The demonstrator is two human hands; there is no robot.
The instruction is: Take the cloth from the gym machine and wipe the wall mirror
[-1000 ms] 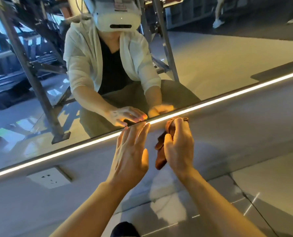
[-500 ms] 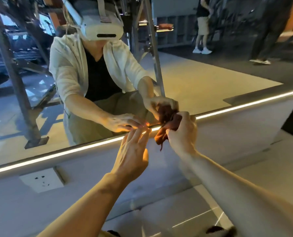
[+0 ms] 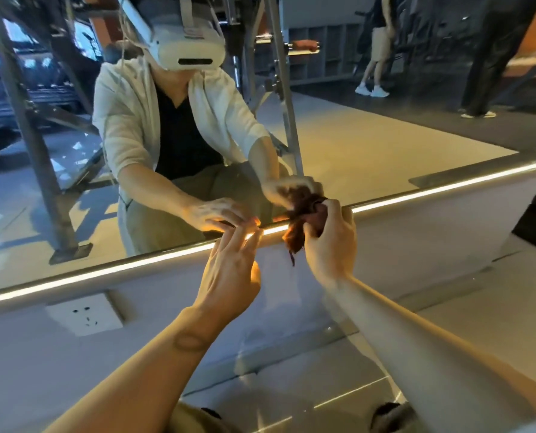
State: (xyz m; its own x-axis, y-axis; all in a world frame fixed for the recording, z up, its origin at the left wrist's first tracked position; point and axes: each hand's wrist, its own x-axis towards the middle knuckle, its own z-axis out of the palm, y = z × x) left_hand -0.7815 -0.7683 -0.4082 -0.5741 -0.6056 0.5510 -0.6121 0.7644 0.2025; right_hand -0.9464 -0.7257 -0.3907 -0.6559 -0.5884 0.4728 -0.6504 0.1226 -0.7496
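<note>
Low at the foot of the wall mirror [image 3: 370, 142], both bare hands up against its bottom edge. Right hand [image 3: 330, 245] at about 3 o'clock from frame centre, fingers curled round a bunched reddish-brown cloth [image 3: 304, 220], gripping it firmly; top of the cloth pressed to the glass just above the lit strip [image 3: 104, 273], a loose corner hanging down at 7 o'clock from the fist. Left hand [image 3: 229, 273] near centre, holding nothing, fingers straight and slightly spread, fingertips [image 3: 254, 234] touching the mirror's lower edge right at the strip. Hands near each other but apart, cloth at 2 o'clock from the left hand.

Glowing along the mirror's base from 9 o'clock up toward 3 o'clock, that strip, then bending upward at the far right. Below it, a pale grey wall panel [image 3: 416, 245], with a white wall socket [image 3: 84, 314] set in it at 8 o'clock. Glossy floor tiles [image 3: 479, 301] at 4 o'clock.

Reflected in the glass: a crouching person in a white headset [image 3: 187, 48], pale jacket over a dark top, both reflected hands meeting the real ones. Behind that, at 11 o'clock, the angled steel frame [image 3: 32, 135] of a gym machine, and at 1 o'clock the legs of two standing people [image 3: 376, 57] on a dark floor.
</note>
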